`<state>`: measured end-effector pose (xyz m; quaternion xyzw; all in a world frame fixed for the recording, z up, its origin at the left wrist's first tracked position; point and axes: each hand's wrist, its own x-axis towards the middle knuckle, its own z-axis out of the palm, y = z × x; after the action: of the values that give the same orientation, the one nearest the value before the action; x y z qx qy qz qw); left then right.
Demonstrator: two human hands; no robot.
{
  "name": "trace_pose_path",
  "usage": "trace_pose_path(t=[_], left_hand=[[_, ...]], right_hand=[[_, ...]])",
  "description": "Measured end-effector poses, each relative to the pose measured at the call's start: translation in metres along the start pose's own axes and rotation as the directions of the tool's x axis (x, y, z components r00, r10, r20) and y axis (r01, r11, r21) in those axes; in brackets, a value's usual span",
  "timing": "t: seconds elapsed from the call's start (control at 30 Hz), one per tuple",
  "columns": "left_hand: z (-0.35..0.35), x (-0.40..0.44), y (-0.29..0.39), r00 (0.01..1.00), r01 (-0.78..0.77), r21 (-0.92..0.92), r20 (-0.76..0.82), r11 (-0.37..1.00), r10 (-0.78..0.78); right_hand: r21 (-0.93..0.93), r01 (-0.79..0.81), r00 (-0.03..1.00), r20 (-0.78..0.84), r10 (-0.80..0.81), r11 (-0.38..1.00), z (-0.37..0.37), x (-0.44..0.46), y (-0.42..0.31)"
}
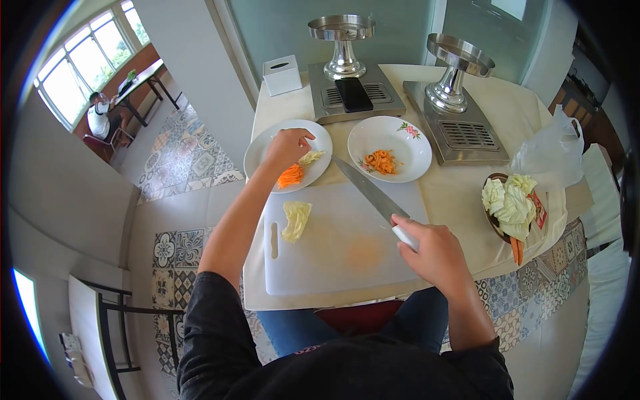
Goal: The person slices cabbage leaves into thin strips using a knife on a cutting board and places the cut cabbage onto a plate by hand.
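Note:
My right hand (pixel 433 252) is wrapped around the white handle of a large kitchen knife (pixel 371 191). Its blade points up and left, with the tip near the gap between two plates. Over the left white plate (pixel 255 159), my left hand (pixel 289 147) hovers with fingers bent and slightly apart, nothing visible in them. Beside its fingers lies a small heap of shredded cabbage (pixel 312 157), and below the wrist are carrot strips (pixel 291 176). A pale cabbage leaf (pixel 295 221) rests on the white cutting board (pixel 333 267), which carries a faint orange stain.
A flowered plate (pixel 417 153) holds chopped carrot (pixel 381 162). Behind stand two metal stands (pixel 343 57) (pixel 450 93), a black phone (pixel 353 95) and a tissue box (pixel 282 75). At right are a bowl of cabbage (pixel 513 205) and a plastic bag (pixel 550 150). A person (pixel 100 120) sits far left.

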<state>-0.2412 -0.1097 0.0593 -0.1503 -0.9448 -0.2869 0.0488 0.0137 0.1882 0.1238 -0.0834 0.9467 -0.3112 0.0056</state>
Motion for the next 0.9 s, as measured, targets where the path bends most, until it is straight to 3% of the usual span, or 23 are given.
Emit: trace_pose_path(t=[0.17,0.3,0.4,0.6,0.7,0.8,0.87,0.9], left_hand=[[-0.03,-0.043,0.016,0.994,-0.005,-0.092,-0.109,0.996,-0.005],[-0.038,-0.124,0.016,0.961,0.129,-0.208,-0.215,0.97,-0.174],[-0.027,-0.183,0.019,0.942,0.132,-0.231,-0.275,0.964,-0.194],[0.015,-0.236,0.041,0.895,0.182,-0.146,-0.384,0.972,-0.225],[0.027,-0.239,0.057,0.835,0.077,-0.003,-0.546,0.997,-0.066],[0.03,-0.231,0.09,0.851,-0.008,0.029,-0.524,1.0,0.022],[0.041,-0.22,0.11,0.914,-0.112,-0.005,-0.392,0.994,0.101],[0.05,-0.213,0.115,0.928,-0.156,-0.027,-0.346,0.987,0.137]], right_hand=[[0.189,0.005,0.999,-0.043,0.003,0.982,0.007,-0.013,0.015],[0.479,0.024,0.996,-0.082,0.017,0.877,0.024,-0.034,0.042],[0.598,-0.142,0.987,0.021,0.161,0.789,0.029,-0.049,0.054],[0.63,-0.247,0.962,0.066,0.266,0.736,0.034,-0.081,0.077],[0.612,-0.28,0.953,0.084,0.291,0.739,0.032,-0.095,0.083],[0.511,-0.19,0.975,-0.002,0.222,0.838,0.03,-0.115,0.086],[0.357,-0.068,0.993,-0.067,0.099,0.932,0.013,-0.131,0.077],[0.266,-0.082,0.995,-0.037,0.096,0.96,-0.002,-0.138,0.065]])
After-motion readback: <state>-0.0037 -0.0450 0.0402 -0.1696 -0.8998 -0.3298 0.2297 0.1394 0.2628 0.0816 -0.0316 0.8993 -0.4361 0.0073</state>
